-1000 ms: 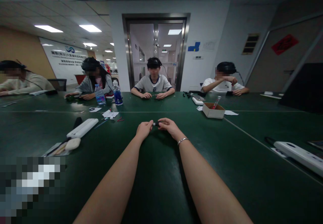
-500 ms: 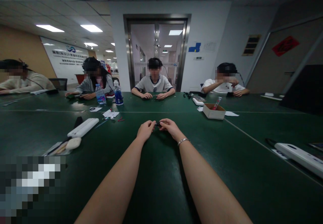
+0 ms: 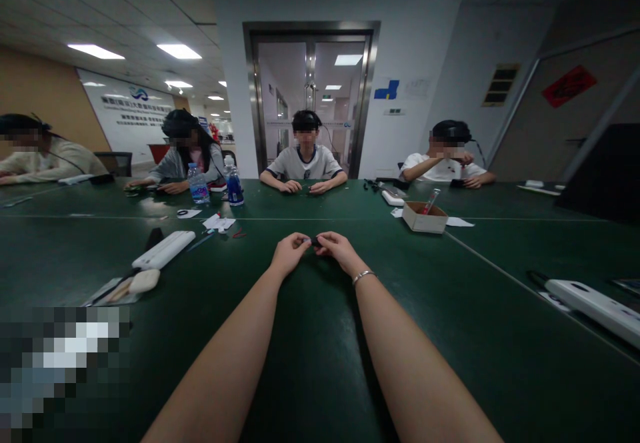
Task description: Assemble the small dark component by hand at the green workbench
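Room: grey-walled office, steel-framed glass door (image 3: 310,106) at the far side; 4 people seated beyond the dark green worktop (image 3: 320,350). I log the following from my remote feed.

Item 1: small dark piece (image 3: 315,242), held just above the worktop, centred, between the fingertips of both hands. Make unreadable at this size; I cannot tell whether it is 1 part or 2 joined.

Item 2: left hand (image 3: 289,254), fingertips pinched narrow at the piece's left end, a paler bit showing there.

Item 3: right hand (image 3: 341,250), thumb and fingers closed on the dark right end; silver bracelet (image 3: 363,276) at the wrist.

Handling note: I judge it best to keep both ends in line, steady with 1 hand and work with the other, and press lightly, since so small a piece could slip.

Surroundings, left: white bar (image 3: 165,250), rounded off-white object (image 3: 145,281), papers (image 3: 219,224), 2 bottles (image 3: 199,186) (image 3: 233,186).

Surroundings, right: open carton (image 3: 425,220) with a clear-and-red tube (image 3: 431,201) leaning in it; long white strip (image 3: 595,310).

Obstructions: I see none touching the hands; the fingers themselves cover much of the piece.
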`<action>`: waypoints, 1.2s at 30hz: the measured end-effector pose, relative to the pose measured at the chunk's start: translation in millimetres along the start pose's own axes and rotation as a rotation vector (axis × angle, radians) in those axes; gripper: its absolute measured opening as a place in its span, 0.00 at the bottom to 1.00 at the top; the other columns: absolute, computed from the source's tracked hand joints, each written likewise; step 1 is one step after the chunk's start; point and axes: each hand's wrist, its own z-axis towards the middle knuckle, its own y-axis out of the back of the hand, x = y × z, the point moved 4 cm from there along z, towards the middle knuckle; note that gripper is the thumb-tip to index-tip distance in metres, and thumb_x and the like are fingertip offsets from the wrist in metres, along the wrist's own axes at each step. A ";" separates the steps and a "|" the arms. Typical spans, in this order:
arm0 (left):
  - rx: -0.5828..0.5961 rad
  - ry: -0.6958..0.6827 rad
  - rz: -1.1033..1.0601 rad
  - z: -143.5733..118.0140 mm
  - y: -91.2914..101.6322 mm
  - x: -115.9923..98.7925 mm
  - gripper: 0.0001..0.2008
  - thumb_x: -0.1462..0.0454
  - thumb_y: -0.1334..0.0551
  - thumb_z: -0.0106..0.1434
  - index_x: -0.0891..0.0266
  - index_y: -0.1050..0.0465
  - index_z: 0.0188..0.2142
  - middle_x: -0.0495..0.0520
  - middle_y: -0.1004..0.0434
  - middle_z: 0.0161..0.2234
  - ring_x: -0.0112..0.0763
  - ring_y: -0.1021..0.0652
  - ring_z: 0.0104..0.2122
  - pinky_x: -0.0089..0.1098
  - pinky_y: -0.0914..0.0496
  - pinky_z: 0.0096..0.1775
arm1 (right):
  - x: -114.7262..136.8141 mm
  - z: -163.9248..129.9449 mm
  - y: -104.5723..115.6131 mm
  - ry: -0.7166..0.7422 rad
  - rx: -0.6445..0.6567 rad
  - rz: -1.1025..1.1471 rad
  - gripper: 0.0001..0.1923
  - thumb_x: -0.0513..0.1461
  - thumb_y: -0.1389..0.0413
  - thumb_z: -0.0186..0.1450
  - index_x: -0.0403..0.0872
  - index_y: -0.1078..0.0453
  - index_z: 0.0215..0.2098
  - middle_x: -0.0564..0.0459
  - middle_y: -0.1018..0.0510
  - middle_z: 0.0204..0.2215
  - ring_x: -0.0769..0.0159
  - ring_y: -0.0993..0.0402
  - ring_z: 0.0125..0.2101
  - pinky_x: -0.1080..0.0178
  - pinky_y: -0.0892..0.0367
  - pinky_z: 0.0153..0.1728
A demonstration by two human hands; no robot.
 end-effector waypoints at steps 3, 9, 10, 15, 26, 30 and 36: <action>0.028 0.029 -0.033 1.5 -1.5 4.7 0.13 0.56 0.38 0.55 0.62 0.26 0.36 0.53 0.24 0.29 0.31 0.25 0.29 0.30 0.31 0.33 | -0.2 -0.2 0.8 0.009 0.002 -0.009 0.06 0.35 0.40 0.59 0.42 0.32 0.34 0.53 0.24 0.22 0.72 0.27 0.20 0.71 0.31 0.25; 0.047 0.067 -0.049 0.4 -0.5 0.8 0.14 0.55 0.39 0.55 0.63 0.27 0.35 0.54 0.24 0.29 0.32 0.24 0.30 0.31 0.31 0.34 | 0.2 -1.1 1.4 0.037 0.023 -0.015 0.11 0.36 0.37 0.54 0.43 0.31 0.35 0.54 0.24 0.25 0.72 0.27 0.20 0.70 0.31 0.25; 0.049 0.075 -0.050 0.2 -0.3 0.0 0.15 0.54 0.39 0.56 0.63 0.27 0.35 0.54 0.24 0.29 0.32 0.24 0.30 0.31 0.31 0.34 | 0.6 -1.4 1.4 0.044 0.026 -0.018 0.12 0.37 0.37 0.54 0.44 0.31 0.35 0.54 0.24 0.26 0.72 0.27 0.21 0.70 0.31 0.25; 0.041 0.127 -0.066 0.8 0.1 -0.6 0.16 0.54 0.40 0.56 0.65 0.27 0.35 0.55 0.24 0.29 0.31 0.24 0.29 0.31 0.31 0.34 | 3.0 -2.6 -0.1 0.070 0.045 -0.040 0.13 0.38 0.36 0.53 0.45 0.31 0.36 0.54 0.24 0.28 0.72 0.26 0.21 0.69 0.31 0.25; -0.009 0.158 -0.028 0.9 3.6 1.0 0.21 0.48 0.44 0.57 0.65 0.27 0.30 0.53 0.25 0.25 0.29 0.27 0.25 0.29 0.35 0.29 | 7.8 -5.9 -8.8 0.126 0.068 -0.113 0.19 0.42 0.37 0.51 0.45 0.33 0.39 0.57 0.27 0.26 0.73 0.28 0.22 0.70 0.35 0.23; -0.016 0.169 0.021 0.4 5.8 0.5 0.23 0.46 0.46 0.57 0.65 0.27 0.29 0.53 0.26 0.24 0.29 0.28 0.24 0.29 0.36 0.28 | 9.4 -5.5 -10.5 0.144 0.064 -0.139 0.18 0.41 0.37 0.51 0.45 0.33 0.39 0.56 0.27 0.29 0.74 0.28 0.22 0.71 0.37 0.21; -0.081 0.206 0.042 1.0 10.0 2.6 0.25 0.45 0.47 0.57 0.64 0.27 0.27 0.53 0.26 0.22 0.28 0.29 0.22 0.28 0.37 0.26 | 12.7 -4.1 -17.6 0.173 0.067 -0.173 0.18 0.39 0.37 0.50 0.46 0.34 0.38 0.54 0.28 0.33 0.73 0.28 0.22 0.72 0.38 0.19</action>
